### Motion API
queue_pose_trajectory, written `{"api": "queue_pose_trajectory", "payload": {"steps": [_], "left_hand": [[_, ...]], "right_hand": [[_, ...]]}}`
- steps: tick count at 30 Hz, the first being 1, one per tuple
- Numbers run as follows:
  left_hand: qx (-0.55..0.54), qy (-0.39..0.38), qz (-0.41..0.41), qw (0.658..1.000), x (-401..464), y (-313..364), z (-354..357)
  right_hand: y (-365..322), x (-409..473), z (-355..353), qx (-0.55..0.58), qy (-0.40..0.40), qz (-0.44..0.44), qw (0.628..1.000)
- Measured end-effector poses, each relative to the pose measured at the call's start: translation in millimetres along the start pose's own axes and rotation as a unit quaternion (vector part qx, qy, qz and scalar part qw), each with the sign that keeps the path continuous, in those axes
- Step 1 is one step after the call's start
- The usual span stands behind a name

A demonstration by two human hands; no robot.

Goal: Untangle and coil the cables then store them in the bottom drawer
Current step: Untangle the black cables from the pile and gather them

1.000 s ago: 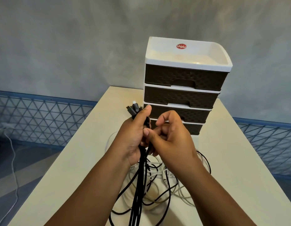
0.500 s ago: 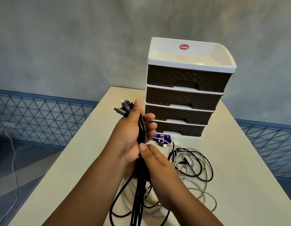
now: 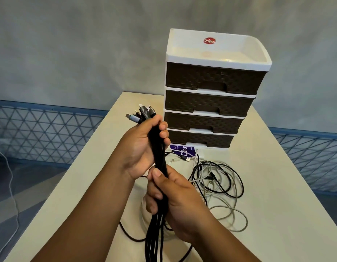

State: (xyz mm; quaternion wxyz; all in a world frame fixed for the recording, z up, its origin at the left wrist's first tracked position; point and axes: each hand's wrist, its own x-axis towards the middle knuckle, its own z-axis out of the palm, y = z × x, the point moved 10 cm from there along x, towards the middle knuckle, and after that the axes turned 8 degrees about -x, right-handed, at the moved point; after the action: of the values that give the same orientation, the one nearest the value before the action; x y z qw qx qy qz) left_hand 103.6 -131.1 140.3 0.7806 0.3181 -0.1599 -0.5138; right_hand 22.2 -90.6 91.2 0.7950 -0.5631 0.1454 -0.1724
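Left hand (image 3: 139,148) fingers (image 3: 163,134) clamp the black cable bundle (image 3: 160,157) just below its plugs; right hand (image 3: 173,197) fingers wrap it lower, likely to straighten strands for coiling. Loose tangled cables (image 3: 218,178) lie on the bench (image 3: 277,205) before the drawer unit (image 3: 211,103), bottom drawer (image 3: 199,138) apparently closed.

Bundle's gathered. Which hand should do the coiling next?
Probably the right hand: it grips the black cable bundle lower, nearest the loose lengths. The left hand holds the top, below the connectors.

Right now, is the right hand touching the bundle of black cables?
Touching. The head view shows the right hand with fingers curled round the black cable bundle, just below the left hand.
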Motion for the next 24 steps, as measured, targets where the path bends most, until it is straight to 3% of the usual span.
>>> {"api": "queue_pose_trajectory", "payload": {"steps": [3,6,9,11,13,15,16,21,24], "left_hand": [[0.083,-0.013,-0.069,0.994,-8,-18,-5],[0.09,-0.011,-0.104,0.991,-15,-30,-8],[0.066,0.009,-0.069,0.995,-12,-22,-14],[0.024,0.016,-0.062,0.998,-9,-17,-19],[-0.032,0.01,-0.064,0.997,-6,-12,-24],[-0.059,0.005,-0.06,0.996,-4,-5,-30],[-0.063,0.004,-0.056,0.996,-3,-1,-32],[-0.058,-0.009,-0.047,0.997,-1,13,-36],[-0.059,-0.019,-0.059,0.996,1,15,-35]], "right_hand": [[2,0,4,0.008,-0.002,-0.008,1.0],[8,-1,9,-0.015,-0.017,0.003,1.0],[-1,-1,-3,-0.177,-0.053,0.015,0.983],[-9,3,-38,-0.38,-0.052,0.032,0.923],[-15,4,-92,-0.552,0.007,0.084,0.83],[-19,-3,-130,-0.671,0.056,0.131,0.728],[-19,-11,-136,-0.702,0.054,0.138,0.696],[25,-53,-112,-0.727,-0.072,0.184,0.658],[50,-58,-112,-0.756,-0.048,0.176,0.629]]}}
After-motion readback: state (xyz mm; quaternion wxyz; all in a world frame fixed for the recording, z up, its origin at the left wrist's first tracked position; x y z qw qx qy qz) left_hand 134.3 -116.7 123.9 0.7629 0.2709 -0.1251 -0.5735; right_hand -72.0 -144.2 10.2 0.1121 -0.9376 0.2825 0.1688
